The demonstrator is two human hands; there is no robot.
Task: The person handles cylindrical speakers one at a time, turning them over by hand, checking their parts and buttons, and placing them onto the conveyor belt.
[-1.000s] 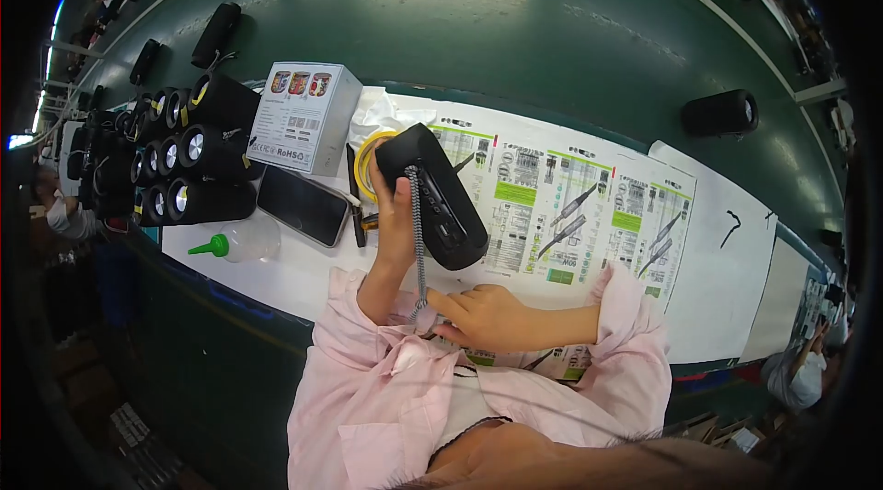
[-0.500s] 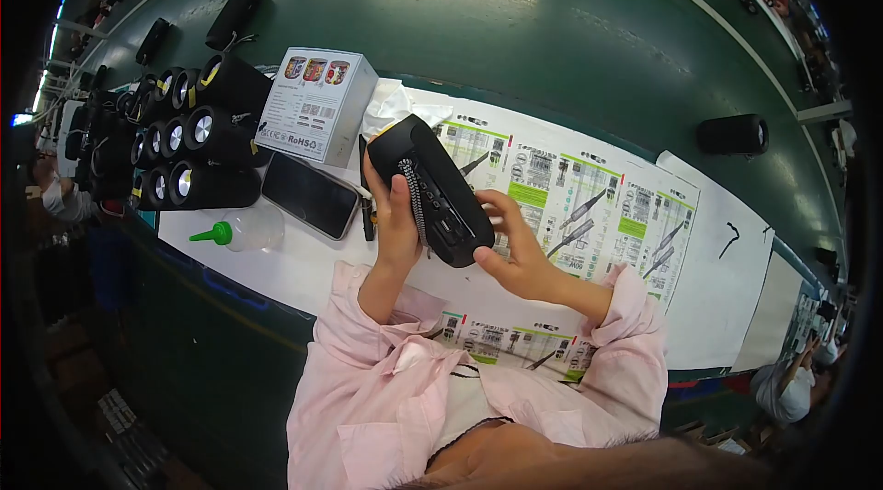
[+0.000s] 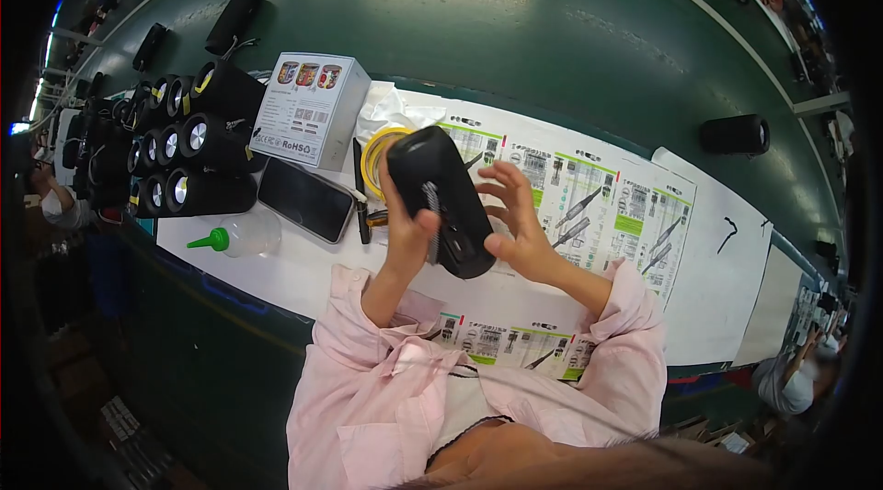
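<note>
A black cylindrical portable speaker point(image 3: 441, 191) with a grey braided strap is held tilted above the printed sheets. My left hand point(image 3: 405, 228) grips its left side, thumb across the strap. At the speaker's right edge is my right hand point(image 3: 520, 228), fingers spread apart; its thumb is at or very near the lower end, and I cannot tell if it touches. Behind the speaker, partly covered, lies a roll of yellow tape point(image 3: 372, 162). A black pen point(image 3: 361, 205) is beside my left hand.
Left of my hands are a phone point(image 3: 305, 199), a white box point(image 3: 308, 113), a green-capped bottle point(image 3: 235, 237) and several stacked black speakers point(image 3: 216, 136). Printed sheets point(image 3: 589, 214) cover the white work surface. Another speaker point(image 3: 734, 134) lies on the green belt point(image 3: 570, 39).
The speaker has turned in my left hand and shifted slightly right and down, uncovering the yellow tape. My right hand's fingers have come off the speaker and spread.
</note>
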